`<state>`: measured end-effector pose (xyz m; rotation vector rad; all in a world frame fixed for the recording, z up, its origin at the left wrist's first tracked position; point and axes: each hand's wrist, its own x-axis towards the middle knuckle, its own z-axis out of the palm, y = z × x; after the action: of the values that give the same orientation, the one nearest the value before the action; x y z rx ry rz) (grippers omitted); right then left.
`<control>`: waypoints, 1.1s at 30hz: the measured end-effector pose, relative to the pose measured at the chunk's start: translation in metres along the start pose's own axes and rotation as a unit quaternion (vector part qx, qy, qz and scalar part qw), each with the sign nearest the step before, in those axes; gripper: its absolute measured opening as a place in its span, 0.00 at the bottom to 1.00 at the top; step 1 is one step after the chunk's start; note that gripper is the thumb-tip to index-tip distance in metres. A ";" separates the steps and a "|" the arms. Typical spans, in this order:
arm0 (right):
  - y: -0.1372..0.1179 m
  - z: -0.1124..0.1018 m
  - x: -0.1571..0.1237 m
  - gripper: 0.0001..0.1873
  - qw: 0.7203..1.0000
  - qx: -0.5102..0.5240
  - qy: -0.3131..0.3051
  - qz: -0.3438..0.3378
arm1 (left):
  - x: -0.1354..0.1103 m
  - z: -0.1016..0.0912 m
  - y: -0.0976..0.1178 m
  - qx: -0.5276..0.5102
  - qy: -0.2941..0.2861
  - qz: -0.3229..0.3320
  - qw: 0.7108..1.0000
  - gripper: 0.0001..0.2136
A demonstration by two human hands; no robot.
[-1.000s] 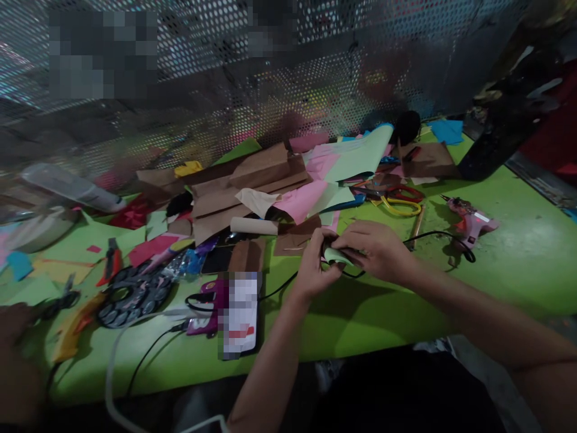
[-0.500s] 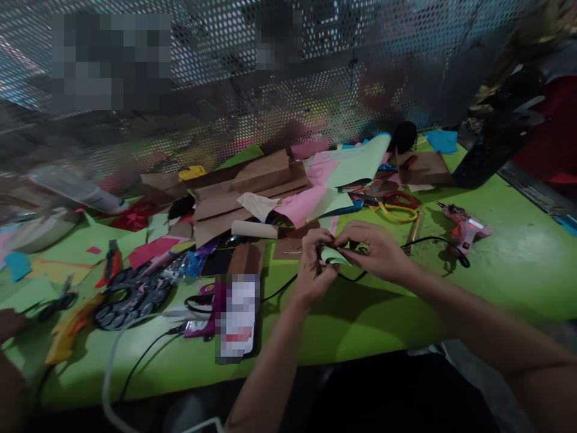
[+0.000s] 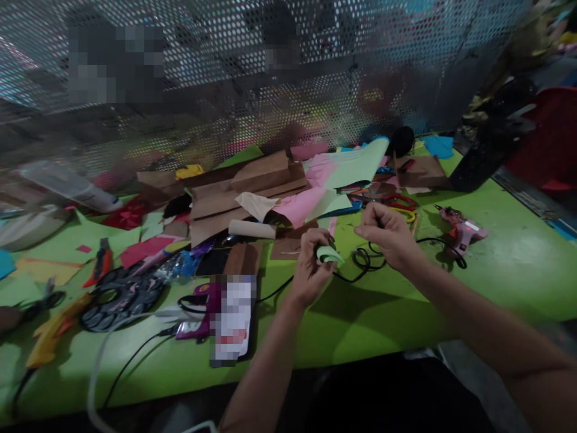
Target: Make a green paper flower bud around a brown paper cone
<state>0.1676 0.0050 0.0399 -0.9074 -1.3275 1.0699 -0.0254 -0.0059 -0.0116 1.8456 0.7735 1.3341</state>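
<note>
My left hand (image 3: pixel 311 264) pinches a small curled piece of pale green paper (image 3: pixel 329 255) just above the green table (image 3: pixel 360 325). A little to the right and slightly higher, my right hand (image 3: pixel 387 234) has its fingers closed in a loose fist; what they hold, if anything, is hidden. A black cord (image 3: pixel 367 260) loops on the table between and under both hands. It runs to a pink glue gun (image 3: pixel 462 228) lying right of my right hand.
Brown, pink and pale green paper sheets (image 3: pixel 288 186) pile up behind my hands, with red and yellow scissors (image 3: pixel 401 207) beside them. A cardboard tube (image 3: pixel 252 228), a blurred packet (image 3: pixel 232 319), a dark round tray (image 3: pixel 121 294) and cutters lie left. A perforated metal screen (image 3: pixel 270 90) backs the table.
My right hand has let go of the green paper piece and moved up and to the right. The left hand keeps the paper and has barely moved.
</note>
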 end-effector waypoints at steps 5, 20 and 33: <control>-0.014 0.002 -0.013 0.15 0.990 -0.051 -0.130 0.000 | -0.004 0.000 -0.003 0.012 0.004 -0.029 0.999 0.14; 0.000 0.007 -0.028 0.07 0.944 -0.231 -0.148 -0.184 | 0.000 -0.001 0.000 -0.028 -0.005 -0.095 0.995 0.20; 0.003 0.008 -0.026 0.06 0.941 -0.235 -0.171 -0.172 | 0.003 0.001 -0.004 -0.124 0.009 -0.186 0.975 0.23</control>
<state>0.1610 -0.0198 0.0301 -0.8067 -2.0066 0.6601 -0.0240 -0.0017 -0.0136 1.4141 0.8688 1.1465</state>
